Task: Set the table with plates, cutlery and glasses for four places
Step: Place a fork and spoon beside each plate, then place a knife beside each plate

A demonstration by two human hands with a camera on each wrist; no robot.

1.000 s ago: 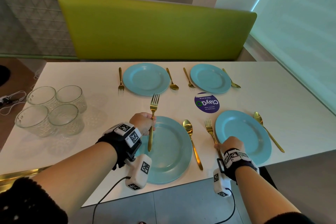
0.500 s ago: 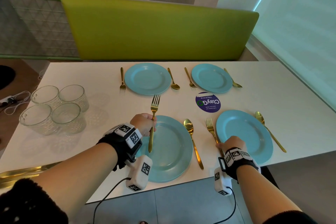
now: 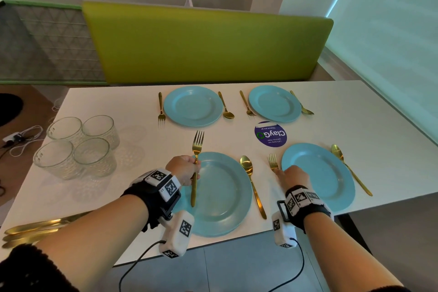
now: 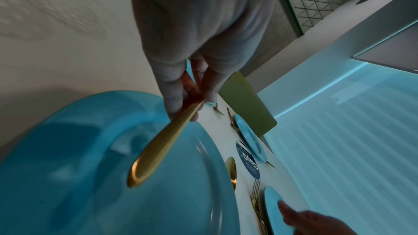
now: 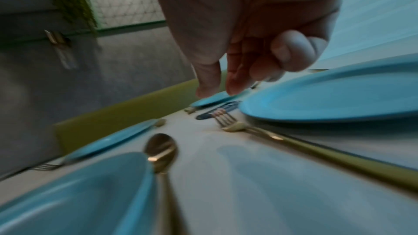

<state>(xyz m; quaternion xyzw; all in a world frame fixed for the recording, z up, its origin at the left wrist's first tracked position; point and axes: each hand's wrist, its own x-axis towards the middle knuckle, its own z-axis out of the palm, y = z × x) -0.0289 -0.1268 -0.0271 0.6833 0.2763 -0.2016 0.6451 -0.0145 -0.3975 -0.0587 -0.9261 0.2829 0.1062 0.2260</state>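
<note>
Four light-blue plates lie on the white table point(image 3: 118, 106), each far one with a gold fork and spoon beside it. My left hand point(image 3: 187, 168) pinches a gold fork point(image 3: 197, 147) by its handle point(image 4: 158, 147), held above the left rim of the near left plate point(image 3: 222, 197). A spoon point(image 3: 251, 180) lies to that plate's right. My right hand point(image 3: 292, 174) hovers over a second fork point(image 3: 273, 161) that lies flat on the table left of the near right plate point(image 3: 324, 173). In the right wrist view its fingers point(image 5: 208, 81) hang loose above this fork point(image 5: 260, 131) and hold nothing.
Several clear glasses point(image 3: 78, 147) stand grouped at the table's left. Gold cutlery point(image 3: 35, 230) lies at the near left corner. A round purple sticker point(image 3: 270, 134) sits between the plates. A green bench back point(image 3: 206, 42) rises behind the far edge.
My right hand has slid a little forward along the lying fork, toward its tines. The left hand and its fork have hardly moved.
</note>
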